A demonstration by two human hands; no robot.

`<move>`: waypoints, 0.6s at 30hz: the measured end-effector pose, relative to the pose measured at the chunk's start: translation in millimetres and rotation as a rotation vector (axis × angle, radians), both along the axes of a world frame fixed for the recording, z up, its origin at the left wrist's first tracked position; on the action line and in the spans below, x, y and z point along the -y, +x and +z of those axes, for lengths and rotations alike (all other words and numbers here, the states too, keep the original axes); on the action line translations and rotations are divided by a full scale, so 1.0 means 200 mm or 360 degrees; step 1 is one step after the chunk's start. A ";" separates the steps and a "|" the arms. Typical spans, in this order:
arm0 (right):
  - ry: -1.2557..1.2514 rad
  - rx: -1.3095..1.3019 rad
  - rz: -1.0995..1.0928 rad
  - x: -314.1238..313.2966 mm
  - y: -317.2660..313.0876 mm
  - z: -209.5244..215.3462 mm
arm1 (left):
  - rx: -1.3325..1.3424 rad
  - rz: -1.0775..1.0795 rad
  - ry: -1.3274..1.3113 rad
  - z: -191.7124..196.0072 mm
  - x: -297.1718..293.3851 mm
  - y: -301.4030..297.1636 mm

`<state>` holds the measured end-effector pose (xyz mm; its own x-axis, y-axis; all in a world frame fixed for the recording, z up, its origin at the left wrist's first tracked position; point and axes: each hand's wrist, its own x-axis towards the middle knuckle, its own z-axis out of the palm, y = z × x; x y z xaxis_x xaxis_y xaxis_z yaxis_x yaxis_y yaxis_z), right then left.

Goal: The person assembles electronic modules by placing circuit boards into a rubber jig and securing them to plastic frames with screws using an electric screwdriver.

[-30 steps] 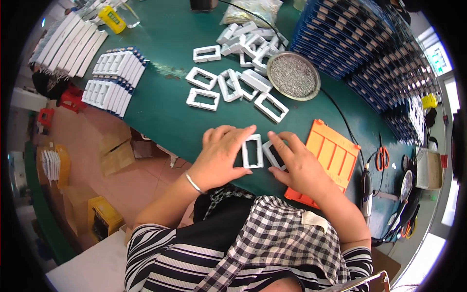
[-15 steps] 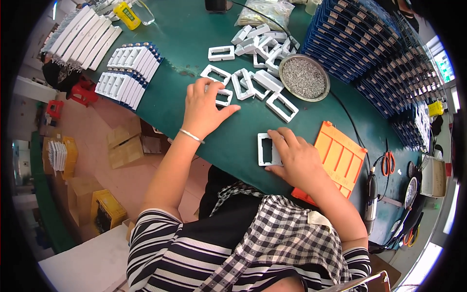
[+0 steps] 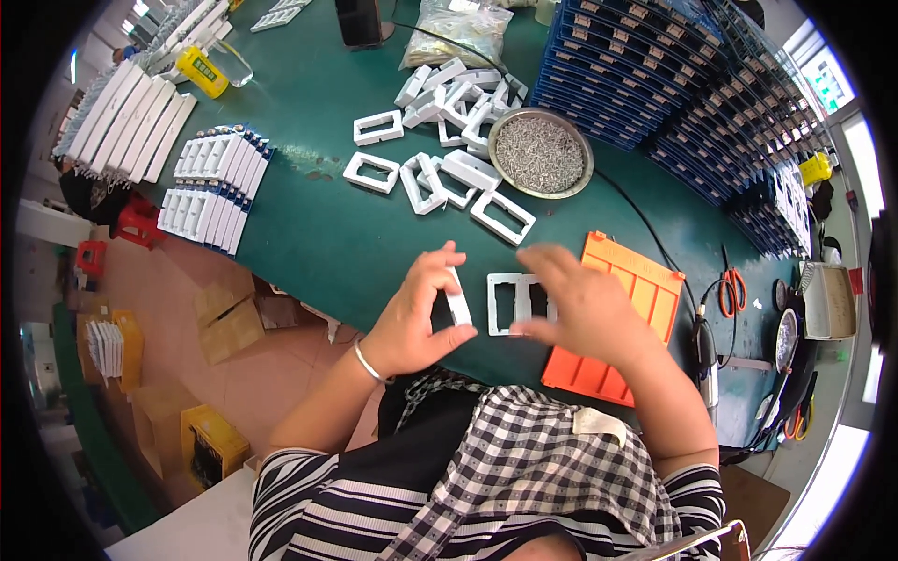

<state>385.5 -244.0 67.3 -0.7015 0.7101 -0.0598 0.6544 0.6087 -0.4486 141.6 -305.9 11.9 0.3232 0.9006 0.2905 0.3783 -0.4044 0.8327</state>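
My left hand (image 3: 412, 313) holds a white rectangular plastic frame (image 3: 458, 299) on edge between thumb and fingers, just above the green table. Beside it, two white frames (image 3: 502, 305) lie flat side by side. My right hand (image 3: 594, 309) hovers over their right end, slightly blurred, its fingers spread away from the thumb. It partly covers the right-hand frame, and whether the thumb touches it I cannot tell. Farther off lies a loose heap of white frames (image 3: 449, 103), with several more (image 3: 503, 217) scattered nearer to me.
Right of the frames lies an orange ribbed tray (image 3: 641, 290), partly under my right forearm. A metal bowl of small screws (image 3: 541, 152) stands behind. Stacked blue racks (image 3: 636, 70) fill the far right. Orange-handled scissors (image 3: 732, 292), an electric screwdriver (image 3: 704, 360) and assembled white-and-blue units (image 3: 215, 187) also lie around.
My left hand has taken a white frame from near the heap and brought it toward me. My right hand has loosened from the flat frames, and the view has shifted slightly.
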 end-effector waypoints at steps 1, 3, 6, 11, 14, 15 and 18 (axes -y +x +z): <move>0.0095 -0.0078 -0.0091 -0.04 0.01 0.01 | -0.0321 0.0022 0.0009 0.04 0.02 -0.01; 0.0187 -0.0160 -0.0188 -0.13 0.00 0.01 | -0.0480 0.0065 -0.0008 0.10 0.07 -0.05; 0.0401 -0.0120 -0.0250 -0.23 -0.08 -0.08 | -0.0554 0.0099 -0.0137 0.07 0.10 -0.11; 0.0600 -0.0148 -0.0271 -0.23 -0.11 -0.14 | -0.0832 0.0151 -0.0117 0.08 0.09 0.00; 0.0641 -0.0137 -0.0339 -0.15 0.04 -0.02 | -0.0978 0.0177 -0.0164 0.09 0.09 0.00; 0.0689 -0.0009 -0.0377 -0.12 0.12 -0.01 | -0.1009 0.0171 -0.0151 0.10 0.08 0.01; 0.0675 0.0212 -0.0390 0.00 0.22 -0.03 | -0.1080 0.0171 -0.0080 0.10 0.07 0.03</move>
<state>429.1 -245.0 61.3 -0.5173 0.8340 0.1919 0.8354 0.5408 -0.0984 147.9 -320.1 31.3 0.3268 0.9450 0.0122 0.8585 -0.3023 0.4143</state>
